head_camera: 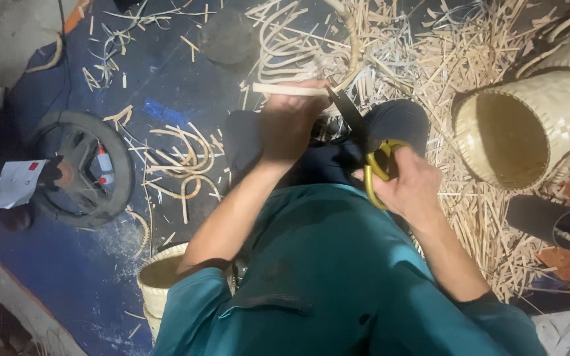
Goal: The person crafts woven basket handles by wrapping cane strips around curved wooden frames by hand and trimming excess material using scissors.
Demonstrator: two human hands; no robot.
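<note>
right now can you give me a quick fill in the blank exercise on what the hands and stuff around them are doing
1. The right hand grips scissors whose handles are coloured ____.
2. The left hand holds a pale flat cane strip at the scissors' ____.
3. The large woven cane basket lies on its ____, its opening showing.
4. A black ____ lies on the blue floor mat to the person's left.

Missing words: yellow; blades; side; wheel
</note>
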